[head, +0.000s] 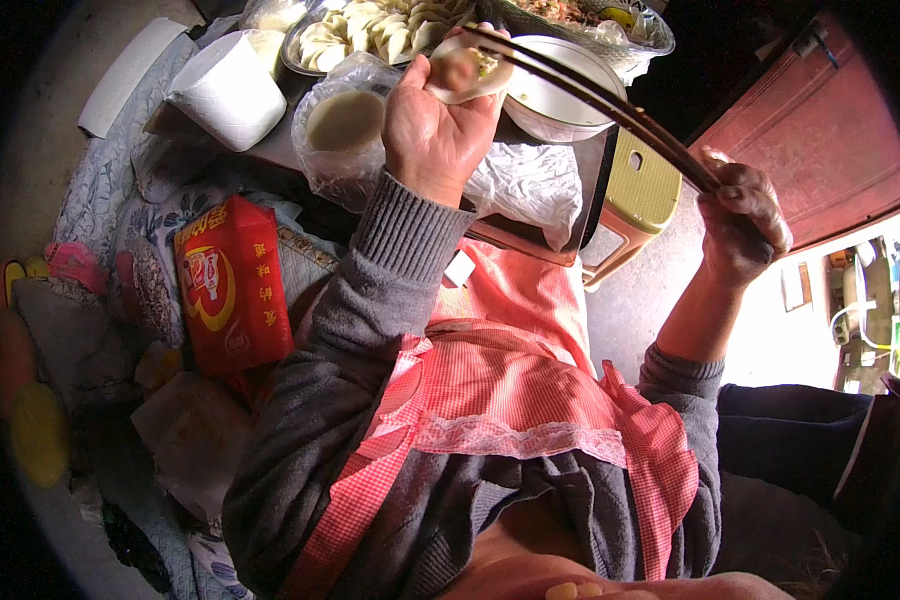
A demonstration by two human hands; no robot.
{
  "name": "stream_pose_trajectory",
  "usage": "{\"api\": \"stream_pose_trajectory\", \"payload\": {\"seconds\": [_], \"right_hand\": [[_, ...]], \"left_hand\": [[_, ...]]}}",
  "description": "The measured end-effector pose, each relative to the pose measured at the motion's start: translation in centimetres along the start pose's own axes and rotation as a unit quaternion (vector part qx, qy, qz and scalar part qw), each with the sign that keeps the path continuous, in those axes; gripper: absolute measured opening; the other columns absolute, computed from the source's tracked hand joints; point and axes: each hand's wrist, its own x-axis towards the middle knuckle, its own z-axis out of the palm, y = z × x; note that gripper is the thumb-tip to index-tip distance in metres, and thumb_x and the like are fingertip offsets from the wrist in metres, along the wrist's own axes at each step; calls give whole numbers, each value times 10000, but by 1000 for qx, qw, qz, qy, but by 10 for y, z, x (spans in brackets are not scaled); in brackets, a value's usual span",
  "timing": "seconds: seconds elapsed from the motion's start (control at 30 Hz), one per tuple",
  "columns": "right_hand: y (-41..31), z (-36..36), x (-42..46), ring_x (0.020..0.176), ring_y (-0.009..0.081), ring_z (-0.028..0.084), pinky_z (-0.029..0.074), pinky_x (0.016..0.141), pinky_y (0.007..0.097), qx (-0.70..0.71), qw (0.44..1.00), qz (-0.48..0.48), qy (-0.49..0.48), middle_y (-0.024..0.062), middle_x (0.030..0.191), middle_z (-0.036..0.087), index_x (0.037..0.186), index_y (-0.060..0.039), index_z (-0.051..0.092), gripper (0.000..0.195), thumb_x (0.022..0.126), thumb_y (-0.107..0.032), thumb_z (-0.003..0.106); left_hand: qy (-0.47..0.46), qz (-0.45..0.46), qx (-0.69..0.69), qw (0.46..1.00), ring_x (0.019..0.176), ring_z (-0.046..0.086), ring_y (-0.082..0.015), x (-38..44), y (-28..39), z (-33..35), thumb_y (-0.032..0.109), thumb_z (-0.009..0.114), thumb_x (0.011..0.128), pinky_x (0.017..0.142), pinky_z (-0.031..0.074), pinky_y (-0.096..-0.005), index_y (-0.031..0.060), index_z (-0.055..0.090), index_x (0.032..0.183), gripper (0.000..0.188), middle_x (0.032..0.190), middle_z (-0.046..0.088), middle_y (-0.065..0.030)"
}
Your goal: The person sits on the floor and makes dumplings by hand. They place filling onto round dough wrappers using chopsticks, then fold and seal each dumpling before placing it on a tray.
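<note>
My left hand (446,131) is raised palm up with a round dumpling wrapper (461,94) lying across its fingers. On the wrapper sits a pinkish lump of filling (456,70) with some greenish bits beside it. My right hand (742,210) grips a pair of long dark chopsticks (634,116), whose tips reach the far side of the wrapper. Under the chopsticks stands a white bowl (570,120). A stack of round wrappers (345,121) in a clear plastic bag lies left of my left wrist. Beyond it, a metal tray holds several folded dumplings (390,34).
A foil-like basin (656,37) with chopped filling stands at the back right. On the low table are a paper roll (232,94) and a crumpled white plastic bag (532,184). A yellowish plastic stool (641,176) stands right, a red printed bag (232,292) left. Another person's dark-clothed leg (787,431) shows at right.
</note>
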Motion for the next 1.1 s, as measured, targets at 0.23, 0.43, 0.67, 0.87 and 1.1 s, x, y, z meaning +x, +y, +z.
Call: {"api": "stream_pose_trajectory", "payload": {"seconds": [0.23, 0.43, 0.67, 0.87, 1.1], "right_hand": [[8, 0, -8, 823, 263, 592, 493, 796, 473, 69, 996, 57, -6, 145, 819, 581, 806, 36, 617, 126, 702, 1, 677], [15, 8, -10, 823, 220, 580, 497, 801, 433, 61, 991, 114, 42, 119, 816, 586, 784, 30, 621, 118, 688, 14, 687], [31, 1, -15, 848, 176, 575, 459, 753, 264, 73, 977, 174, 97, 118, 877, 609, 824, 18, 632, 142, 693, 28, 685], [37, -11, -18, 853, 223, 602, 516, 777, 369, 194, 937, 232, 173, 145, 939, 602, 888, 36, 601, 124, 765, 26, 616], [41, -7, -18, 840, 243, 619, 528, 769, 394, 237, 930, 229, 161, 157, 936, 603, 903, 29, 584, 102, 806, 2, 572]], "left_hand": [[-29, -40, 31, 998, 938, 576, -258, -2, 2, 2, 278, 217, 950, 842, 466, -404, -12, 475, 1083, 410, 999, 590, -145], [-158, -117, -93, 976, 1177, 386, -370, -3, 7, -6, 258, 219, 951, 1000, 323, -471, -68, 391, 1184, 436, 1217, 437, -243], [-125, -102, -58, 985, 1115, 444, -327, -3, 3, -7, 262, 222, 953, 971, 342, -478, -28, 379, 1189, 406, 1177, 473, -194], [-74, -58, -24, 995, 1028, 511, -281, -4, 3, 1, 283, 229, 950, 909, 407, -451, -5, 403, 1151, 392, 1088, 529, -144], [-75, -62, -26, 995, 1023, 516, -291, -3, 5, -2, 264, 248, 947, 912, 407, -461, -4, 409, 1138, 366, 1081, 535, -148]]}}
